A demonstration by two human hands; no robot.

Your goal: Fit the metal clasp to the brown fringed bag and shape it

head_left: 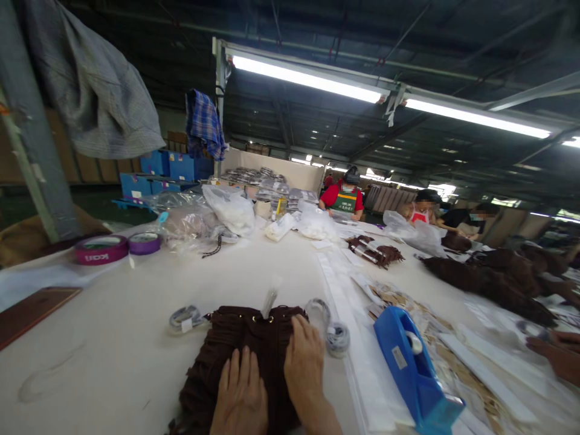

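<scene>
A dark brown fringed bag (247, 329) lies on the table in front of me, with metal eyelets along its top edge. A clear plastic strip or tag (269, 302) sticks up from the middle of that edge. My left hand (241, 386) rests flat on the bag's lower middle, fingers stretched out. Along its right side lies my right hand (304, 359), fingers extended over the fabric near the top corner. One coiled grey bundle (186, 318) sits by the top left corner. To the right of my right hand is a second coil (338, 339), beside a clear plastic one (318, 311).
A blue tape dispenser (410, 368) stands at right, beside scattered tags and white strips. Purple tape rolls (100, 249) and a phone (36, 311) lie at left. Plastic bags (231, 208) fill the back. Co-workers (344, 196) work across the table; another person's hand (557, 356) shows at far right.
</scene>
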